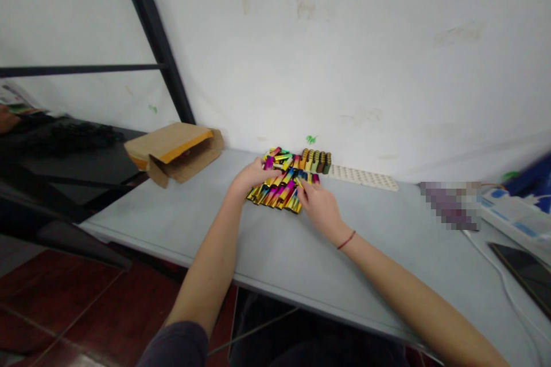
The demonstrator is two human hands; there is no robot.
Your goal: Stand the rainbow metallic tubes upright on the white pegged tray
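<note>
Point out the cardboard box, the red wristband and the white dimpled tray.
cardboard box (pixel 172 143), head view, on the orange-edged top flap
red wristband (pixel 346 239), head view, on the middle of the band
white dimpled tray (pixel 364 178), head view, on the middle of its top face

We reach forward with both bare forearms angled inward, our left hand (pixel 256 176) lying palm down and our right hand (pixel 319 207) bent toward it, a thin red cord (pixel 346 239) circling the right wrist.

Small workroom, grey folding table (pixel 279 264), white wall (pixel 344 57), power strip (pixel 512 218), cardboard box (pixel 172 152), dark red floor (pixel 116 304)
</note>
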